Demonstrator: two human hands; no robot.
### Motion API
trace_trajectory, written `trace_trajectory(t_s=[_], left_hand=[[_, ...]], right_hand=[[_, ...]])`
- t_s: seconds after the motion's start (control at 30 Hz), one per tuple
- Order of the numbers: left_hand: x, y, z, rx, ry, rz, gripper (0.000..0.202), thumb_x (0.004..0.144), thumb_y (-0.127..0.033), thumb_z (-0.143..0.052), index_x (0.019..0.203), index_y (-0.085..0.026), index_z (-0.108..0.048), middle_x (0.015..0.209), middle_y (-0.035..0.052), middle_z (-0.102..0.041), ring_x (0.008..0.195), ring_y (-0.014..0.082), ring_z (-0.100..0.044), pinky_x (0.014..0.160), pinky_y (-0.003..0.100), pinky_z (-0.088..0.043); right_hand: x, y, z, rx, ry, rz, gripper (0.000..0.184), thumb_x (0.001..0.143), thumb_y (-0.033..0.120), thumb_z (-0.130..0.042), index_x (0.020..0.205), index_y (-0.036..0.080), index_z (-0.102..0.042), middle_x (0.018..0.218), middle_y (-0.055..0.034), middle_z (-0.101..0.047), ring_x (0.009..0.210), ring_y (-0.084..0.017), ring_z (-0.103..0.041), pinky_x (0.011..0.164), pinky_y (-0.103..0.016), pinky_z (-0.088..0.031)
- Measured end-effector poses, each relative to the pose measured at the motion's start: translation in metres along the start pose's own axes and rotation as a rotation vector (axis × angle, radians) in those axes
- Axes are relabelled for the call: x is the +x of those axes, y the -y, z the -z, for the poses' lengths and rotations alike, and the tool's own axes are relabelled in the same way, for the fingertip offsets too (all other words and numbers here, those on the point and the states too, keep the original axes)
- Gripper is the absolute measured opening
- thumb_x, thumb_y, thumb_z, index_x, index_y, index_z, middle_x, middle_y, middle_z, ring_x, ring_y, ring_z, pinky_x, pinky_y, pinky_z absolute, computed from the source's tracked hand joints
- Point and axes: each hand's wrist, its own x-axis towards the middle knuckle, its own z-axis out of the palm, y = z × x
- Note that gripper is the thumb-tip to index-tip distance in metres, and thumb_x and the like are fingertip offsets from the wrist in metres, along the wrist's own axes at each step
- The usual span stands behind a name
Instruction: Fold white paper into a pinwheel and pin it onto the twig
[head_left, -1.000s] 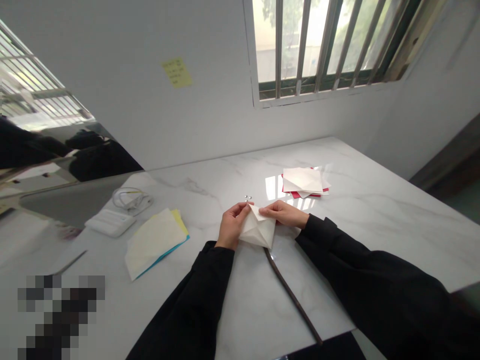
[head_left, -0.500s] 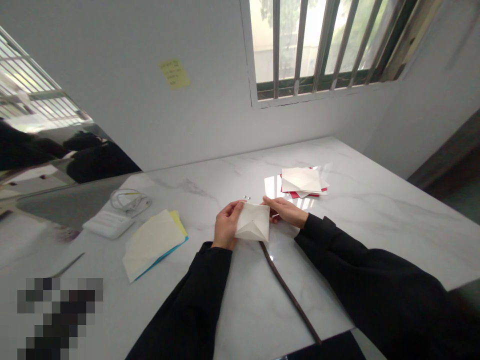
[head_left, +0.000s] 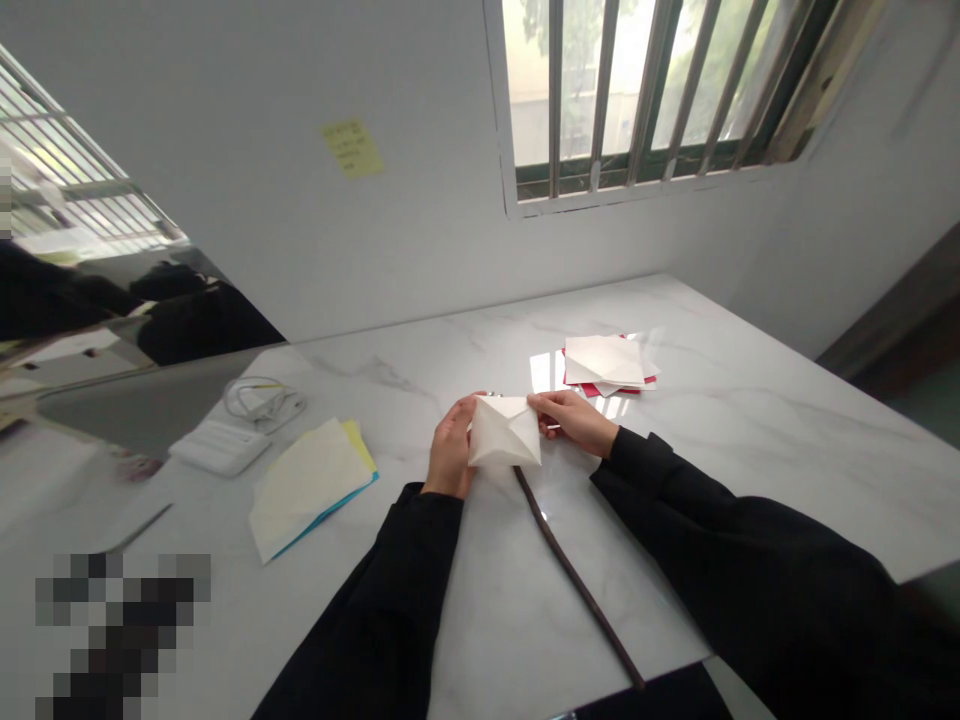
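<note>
A small folded sheet of cream paper (head_left: 504,435), with creased flaps meeting near its middle, is held above the marble-patterned table. My left hand (head_left: 451,445) grips its left edge, the thumb along the upper left corner. At the upper right corner, my right hand (head_left: 574,420) pinches the paper between thumb and fingers. Below it, a thin dark stick (head_left: 577,580) runs down towards the table's near edge, its top end hidden behind the paper. Tiny shiny bits (head_left: 493,394) show just beyond the paper's top edge.
Folded white and red papers (head_left: 606,361) lie stacked at the back right. On the left are cream, yellow and blue sheets (head_left: 313,485), a white box (head_left: 217,449) and a coiled white cable (head_left: 262,400). A yellow note (head_left: 352,148) sticks to the wall beside a barred window (head_left: 637,95).
The folded paper has tipped and risen slightly, so its crossing flaps show more clearly. Both hands keep hold of it and have hardly moved.
</note>
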Motion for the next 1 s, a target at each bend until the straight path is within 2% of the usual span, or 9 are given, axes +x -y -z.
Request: trace_trajectory(t_s=[0.13, 0.27, 0.37, 0.47, 0.53, 0.73, 0.9, 1.0], left_hand=[[-0.005, -0.012, 0.001, -0.109, 0.15, 0.107, 0.063, 0.082, -0.064, -0.071, 0.126, -0.02, -0.065, 0.119, 0.0118, -0.07, 0.09, 0.0212, -0.069, 0.07, 0.029, -0.057], [-0.01, -0.016, 0.0, -0.038, 0.259, 0.031, 0.07, 0.079, -0.051, -0.08, 0.141, -0.032, -0.054, 0.121, 0.006, -0.067, 0.088, 0.017, -0.068, 0.078, 0.029, -0.058], [-0.009, -0.011, 0.0, 0.101, 0.24, -0.077, 0.063, 0.072, -0.041, -0.088, 0.128, -0.029, -0.061, 0.115, 0.004, -0.068, 0.085, 0.0156, -0.067, 0.076, 0.027, -0.056], [-0.005, -0.003, 0.001, 0.24, 0.187, -0.16, 0.046, 0.07, -0.042, -0.088, 0.106, -0.021, -0.069, 0.108, 0.0052, -0.07, 0.085, 0.0178, -0.067, 0.071, 0.026, -0.055], [-0.002, 0.001, 0.003, 0.319, 0.15, -0.202, 0.041, 0.071, -0.044, -0.087, 0.099, -0.019, -0.072, 0.1, 0.0049, -0.071, 0.082, 0.0181, -0.065, 0.071, 0.027, -0.054], [-0.002, 0.001, 0.004, 0.492, 0.075, -0.352, 0.027, 0.075, -0.041, -0.083, 0.09, -0.019, -0.075, 0.089, 0.0026, -0.072, 0.082, 0.0184, -0.062, 0.076, 0.027, -0.048], [-0.005, 0.0, -0.001, 0.51, 0.115, -0.365, 0.025, 0.076, -0.04, -0.082, 0.087, -0.019, -0.073, 0.093, 0.0043, -0.074, 0.085, 0.0207, -0.064, 0.076, 0.028, -0.049], [-0.008, -0.001, -0.003, 0.493, 0.136, -0.358, 0.029, 0.076, -0.039, -0.083, 0.094, -0.019, -0.072, 0.098, 0.0058, -0.075, 0.089, 0.0218, -0.067, 0.078, 0.029, -0.051]], right_hand=[[0.003, 0.003, 0.003, 0.182, -0.121, -0.024, 0.048, 0.074, 0.056, -0.084, 0.074, 0.016, -0.058, 0.067, 0.0024, -0.053, 0.057, -0.007, -0.047, 0.05, -0.019, -0.036], [0.005, 0.008, 0.006, 0.326, -0.224, -0.052, 0.037, 0.081, 0.043, -0.083, 0.076, 0.015, -0.058, 0.067, 0.0026, -0.053, 0.053, -0.005, -0.046, 0.046, -0.016, -0.038], [0.005, 0.009, 0.005, 0.344, -0.255, -0.07, 0.03, 0.087, 0.037, -0.079, 0.079, 0.014, -0.06, 0.069, 0.0016, -0.054, 0.053, -0.005, -0.048, 0.045, -0.015, -0.042], [0.004, 0.008, 0.002, 0.33, -0.223, -0.084, 0.028, 0.091, 0.038, -0.075, 0.082, 0.014, -0.062, 0.072, 0.0005, -0.056, 0.053, -0.005, -0.052, 0.047, -0.015, -0.045], [0.002, 0.007, 0.0, 0.295, -0.179, -0.089, 0.031, 0.092, 0.041, -0.074, 0.081, 0.015, -0.062, 0.073, 0.0, -0.057, 0.056, -0.006, -0.055, 0.047, -0.015, -0.046], [-0.003, 0.005, -0.004, 0.096, -0.078, -0.07, 0.031, 0.087, 0.045, -0.077, 0.09, 0.015, -0.07, 0.08, -0.0022, -0.062, 0.062, -0.008, -0.057, 0.05, -0.016, -0.046], [-0.001, 0.001, -0.005, 0.018, -0.101, -0.035, 0.031, 0.081, 0.044, -0.081, 0.091, 0.015, -0.074, 0.085, -0.0044, -0.067, 0.068, -0.01, -0.058, 0.053, -0.017, -0.048], [0.002, -0.004, -0.004, 0.001, -0.102, -0.01, 0.033, 0.08, 0.045, -0.082, 0.095, 0.016, -0.076, 0.09, -0.005, -0.07, 0.072, -0.011, -0.06, 0.055, -0.018, -0.048]])
